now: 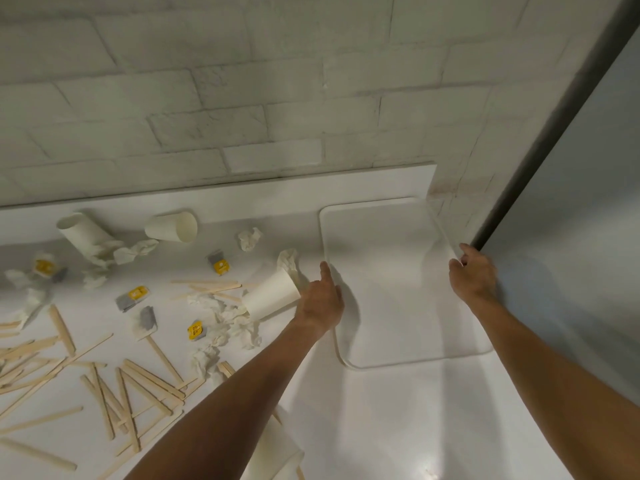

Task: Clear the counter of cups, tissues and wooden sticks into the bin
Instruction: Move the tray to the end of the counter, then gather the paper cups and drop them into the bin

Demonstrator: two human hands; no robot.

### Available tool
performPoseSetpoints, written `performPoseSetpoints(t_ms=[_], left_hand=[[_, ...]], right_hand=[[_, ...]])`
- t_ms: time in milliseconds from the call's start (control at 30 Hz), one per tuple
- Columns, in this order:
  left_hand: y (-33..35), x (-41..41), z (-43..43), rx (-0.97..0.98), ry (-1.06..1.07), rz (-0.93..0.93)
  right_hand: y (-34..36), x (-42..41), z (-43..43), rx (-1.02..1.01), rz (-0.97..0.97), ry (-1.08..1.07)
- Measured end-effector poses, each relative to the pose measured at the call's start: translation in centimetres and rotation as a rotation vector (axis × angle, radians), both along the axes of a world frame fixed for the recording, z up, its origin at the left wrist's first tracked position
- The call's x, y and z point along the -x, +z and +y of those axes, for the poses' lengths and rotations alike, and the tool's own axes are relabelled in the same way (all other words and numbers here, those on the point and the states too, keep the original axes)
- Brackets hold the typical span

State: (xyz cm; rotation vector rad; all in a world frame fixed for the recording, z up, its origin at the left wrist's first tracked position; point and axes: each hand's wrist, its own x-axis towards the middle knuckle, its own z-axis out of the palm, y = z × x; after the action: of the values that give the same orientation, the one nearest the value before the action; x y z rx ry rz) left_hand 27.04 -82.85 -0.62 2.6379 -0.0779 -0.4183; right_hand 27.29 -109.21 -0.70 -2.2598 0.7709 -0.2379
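A white-painted brick wall rises behind a glossy white counter, with a low white upstand running along the counter's far edge as far as its far right corner. Beside that corner a faint reddish stain marks the bricks, and to the right a dark strip slants up the frame, bordering a smooth pale grey panel. Soft, dim light fills the scene, leaving a small bright glare near the counter's front edge.
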Motion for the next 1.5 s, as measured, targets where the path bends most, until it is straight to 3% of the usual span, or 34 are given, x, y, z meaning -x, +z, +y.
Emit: performPoseSetpoints(t_ms=[200, 500, 733, 1100, 1500], left_hand=[[2.5, 2.2, 0.0, -0.117, -0.080, -0.103], [5.2, 4.2, 6.0, 0.101, -0.115, -0.369], [6.1, 5.9, 13.1, 0.096, -0.065, -0.496], [6.4, 8.9, 27.2, -0.044, -0.029, -0.469], [5.0, 9.7, 40.8, -0.130, -0.174, -0.364]], right_hand=[[1.0, 1.4, 2.6, 0.127, -0.088, 0.089], [4.1, 3.2, 9.5, 0.130, -0.221, 0.365], [6.4, 4.6, 15.5, 0.145, -0.263, 0.505], [6.7, 6.9, 28.7, 0.157, -0.279, 0.616], [4.0, 12.5, 41.5, 0.104, -0.177, 0.509]])
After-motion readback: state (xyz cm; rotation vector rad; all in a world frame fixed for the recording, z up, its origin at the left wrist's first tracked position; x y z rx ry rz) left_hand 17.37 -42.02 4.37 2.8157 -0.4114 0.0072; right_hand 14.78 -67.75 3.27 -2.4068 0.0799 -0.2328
